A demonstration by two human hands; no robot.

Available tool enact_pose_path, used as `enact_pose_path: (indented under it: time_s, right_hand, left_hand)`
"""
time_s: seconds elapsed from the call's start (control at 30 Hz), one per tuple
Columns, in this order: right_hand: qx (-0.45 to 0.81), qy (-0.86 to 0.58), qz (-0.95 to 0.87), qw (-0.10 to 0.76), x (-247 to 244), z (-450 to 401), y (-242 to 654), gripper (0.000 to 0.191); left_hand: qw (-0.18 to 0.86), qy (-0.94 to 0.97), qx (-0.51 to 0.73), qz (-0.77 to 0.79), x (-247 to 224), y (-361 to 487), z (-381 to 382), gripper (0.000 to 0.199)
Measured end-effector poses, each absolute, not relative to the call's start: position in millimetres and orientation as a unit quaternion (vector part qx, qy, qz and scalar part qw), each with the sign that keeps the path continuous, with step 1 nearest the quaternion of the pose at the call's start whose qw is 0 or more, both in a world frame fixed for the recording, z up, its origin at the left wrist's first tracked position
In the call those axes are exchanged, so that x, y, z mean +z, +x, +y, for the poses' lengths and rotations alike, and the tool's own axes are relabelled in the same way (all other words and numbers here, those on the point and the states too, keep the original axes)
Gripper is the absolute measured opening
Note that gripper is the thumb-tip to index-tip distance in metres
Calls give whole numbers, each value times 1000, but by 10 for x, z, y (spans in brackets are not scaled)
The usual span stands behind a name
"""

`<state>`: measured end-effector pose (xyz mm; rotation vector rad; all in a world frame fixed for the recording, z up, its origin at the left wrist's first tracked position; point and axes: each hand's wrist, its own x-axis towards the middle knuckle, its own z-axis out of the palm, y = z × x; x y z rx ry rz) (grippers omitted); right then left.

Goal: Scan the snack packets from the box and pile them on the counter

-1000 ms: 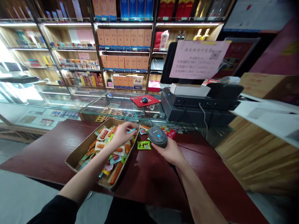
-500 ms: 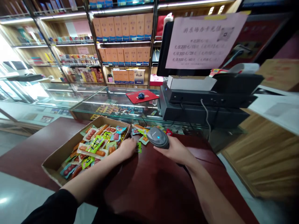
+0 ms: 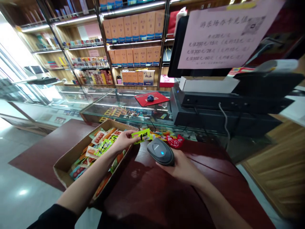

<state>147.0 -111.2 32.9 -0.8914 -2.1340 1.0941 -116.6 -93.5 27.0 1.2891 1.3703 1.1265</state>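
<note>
The left hand (image 3: 124, 141) reached forward from seven o'clock, forearm bare and a dark sleeve at the elbow, and pinched a small green snack packet (image 3: 142, 136) between thumb and fingertips. The packet was held level in the air, just past the far right corner of the cardboard box (image 3: 62, 163), at about eleven o'clock from the scanner. The forearm lay over the box, which sat on the dark red table (image 3: 152, 190) and was filled with loose packets in orange, green and white.

The right hand (image 3: 183, 165) came in from five o'clock with the wrist low over the table, fingers wrapped under and around a grey handheld scanner (image 3: 160, 152). The scanner's head tilted up toward the green packet, a small blue light showing on its top; packet and scanner were near each other but apart.

At one o'clock from the scanner a red packet (image 3: 175, 141) lay among other loose packets at the far edge of the table. Beyond them stood a glass counter (image 3: 124, 108), and at two o'clock a black till (image 3: 226, 105) with a pink paper notice (image 3: 221, 35) hung on its screen.
</note>
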Motion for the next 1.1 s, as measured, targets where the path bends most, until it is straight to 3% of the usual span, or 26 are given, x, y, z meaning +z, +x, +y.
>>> enact_pose_path:
  time_s: [0.23,1.1]
  right_hand:
    - [428,-318,-784,319,242,-1166,1326,30]
    - [389,-349,-791,317,246,-1131,1383,30]
  left_hand:
    - [523,470,501,505,206,-1166,-902,46]
    - [516,484,486,513,149,-1179,-889,44]
